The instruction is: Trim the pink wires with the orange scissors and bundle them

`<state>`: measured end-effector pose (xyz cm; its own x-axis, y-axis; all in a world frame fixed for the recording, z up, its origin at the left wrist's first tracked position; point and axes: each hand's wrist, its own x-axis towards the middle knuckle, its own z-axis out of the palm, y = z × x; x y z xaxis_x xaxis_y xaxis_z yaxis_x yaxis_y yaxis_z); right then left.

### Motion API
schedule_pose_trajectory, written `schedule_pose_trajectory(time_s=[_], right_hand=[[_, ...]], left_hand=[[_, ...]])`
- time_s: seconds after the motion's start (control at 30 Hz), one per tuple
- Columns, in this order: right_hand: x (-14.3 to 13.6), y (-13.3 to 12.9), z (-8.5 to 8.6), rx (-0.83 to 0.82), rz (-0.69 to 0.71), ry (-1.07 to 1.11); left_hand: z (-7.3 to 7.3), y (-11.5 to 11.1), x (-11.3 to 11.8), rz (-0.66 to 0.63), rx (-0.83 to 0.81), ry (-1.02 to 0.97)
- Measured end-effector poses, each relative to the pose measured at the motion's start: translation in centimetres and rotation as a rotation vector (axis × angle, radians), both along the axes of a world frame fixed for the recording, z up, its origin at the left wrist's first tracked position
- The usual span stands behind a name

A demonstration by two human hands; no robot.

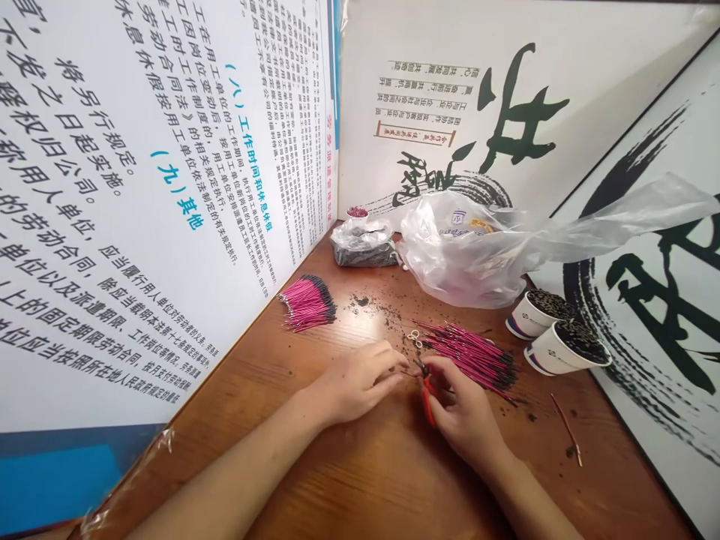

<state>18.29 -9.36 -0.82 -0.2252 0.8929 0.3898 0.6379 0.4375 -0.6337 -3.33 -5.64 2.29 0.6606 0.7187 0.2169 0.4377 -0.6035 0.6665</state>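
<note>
My left hand (354, 382) rests on the wooden table (360, 465), its fingertips pinched at something thin beside the right hand; what it holds is too small to tell. My right hand (464, 412) is closed on a red-handled tool (427, 401), its dark tip pointing at the left fingertips. Just behind the right hand lies a loose pile of pink sticks with black tips (469, 352). A second bundle of the same sticks (308, 301) lies further left near the poster board.
Two paper cups (554, 337) filled with dark bits stand at the right. A large clear plastic bag (478, 247) and a smaller bag of dark material (364, 244) sit at the back. One single stick (567, 429) lies right. Poster boards wall in the table.
</note>
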Motion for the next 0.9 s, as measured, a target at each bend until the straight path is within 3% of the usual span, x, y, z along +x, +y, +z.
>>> schedule_pose_trajectory(time_s=[0.2,0.47,0.6,0.8,0.9], right_hand=[[-0.9,-0.6,-0.5,-0.057,0.042,0.040],[0.6,0.5,-1.8,-0.092,-0.074,0.130],[0.1,0.5,-2.3,-0.106,-0.085,0.171],[-2.8,1.8,-0.9,-0.002,-0.032,0.231],[-3.9,3.4,0.0,0.079,-0.067,0.217]], left_hand=[[-0.5,0.0,0.1,-0.031,-0.028,-0.003],[-0.5,0.9,-1.0,0.102,-0.073,-0.023],[-0.3,0.9,-1.0,0.133,-0.012,-0.027],[0.0,1.6,0.3,0.138,0.149,0.014],[-0.1,2.1,1.9,0.208,0.130,0.099]])
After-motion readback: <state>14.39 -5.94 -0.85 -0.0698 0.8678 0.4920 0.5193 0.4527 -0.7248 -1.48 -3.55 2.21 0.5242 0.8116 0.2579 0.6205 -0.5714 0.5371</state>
